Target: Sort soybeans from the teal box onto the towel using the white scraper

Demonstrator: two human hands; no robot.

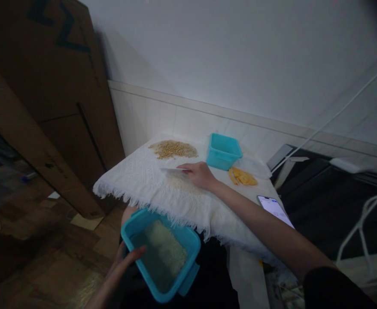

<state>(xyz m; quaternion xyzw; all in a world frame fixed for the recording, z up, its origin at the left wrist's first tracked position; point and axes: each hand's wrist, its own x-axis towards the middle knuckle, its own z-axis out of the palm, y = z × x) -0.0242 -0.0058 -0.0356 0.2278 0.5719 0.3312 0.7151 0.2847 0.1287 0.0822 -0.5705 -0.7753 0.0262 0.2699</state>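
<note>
My left hand [133, 256] grips the left rim of a teal plastic container [193, 242], thumb over the inside, below the table's front edge. The container is tilted, and whitish grains like rice [168, 246] lie on its bottom. My right hand [200, 174] pinches a thin white flat card [170, 170] just above the table. Under and beside that hand is a thin spread of pale grains [183, 185] on a white fringed cloth [143, 182]. Behind the card lies a pile of yellowish beans [174, 149], apart from both hands.
A second teal container [222, 161] stands at the back of the table, beside a folded yellow cloth or bag [242, 177]. A phone [274, 208] lies at the right edge. Large cardboard boxes [56, 86] stand left; a white metal rack [362, 219] is at right.
</note>
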